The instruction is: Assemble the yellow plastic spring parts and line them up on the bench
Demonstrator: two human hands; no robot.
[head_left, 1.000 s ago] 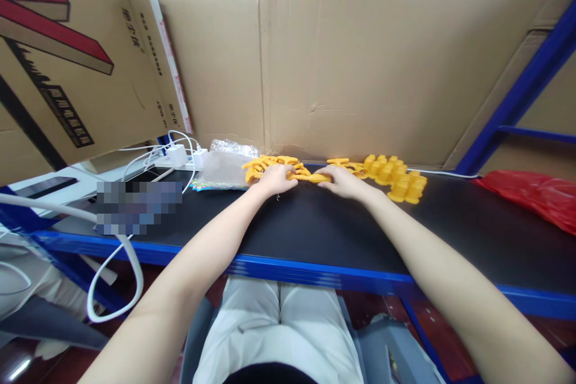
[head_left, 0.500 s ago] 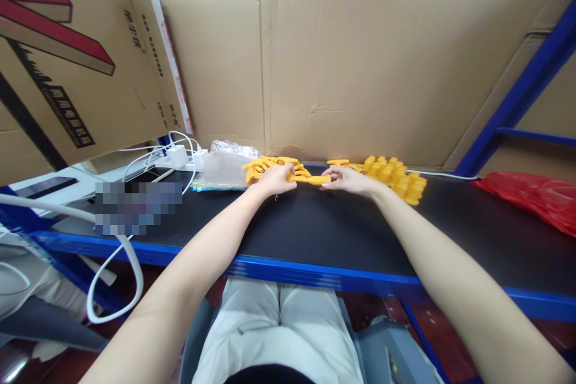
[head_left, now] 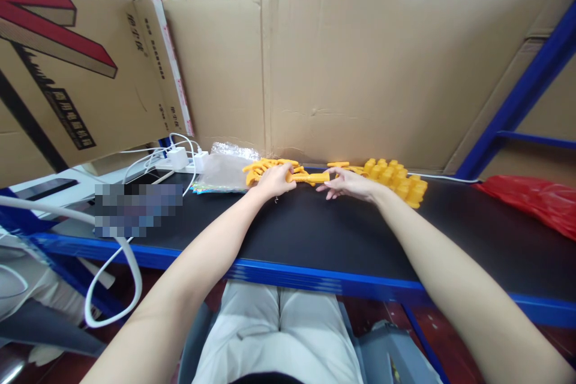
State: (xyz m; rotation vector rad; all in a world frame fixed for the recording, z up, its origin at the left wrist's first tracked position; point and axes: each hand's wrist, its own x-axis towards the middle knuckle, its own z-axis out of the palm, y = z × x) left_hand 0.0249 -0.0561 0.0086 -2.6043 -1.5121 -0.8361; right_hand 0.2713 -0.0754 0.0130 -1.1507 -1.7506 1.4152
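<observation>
Both my arms reach far across a black table top. A long yellow plastic piece lies between my hands. My left hand is curled on its left end, over a heap of flat yellow parts. Fingers of my right hand pinch the piece's right end, the other fingers pointing down at the table. Just right of that hand sits a pile of chunky yellow plastic parts.
A clear plastic bag lies left of the yellow heap. White chargers and cables sit further left. A red plastic bag is at the far right. Cardboard walls close off the back. The table has a blue front edge.
My right hand has lifted off the table and now holds the piece's right end with fingertips. The left hand has stayed in place on the other end.
</observation>
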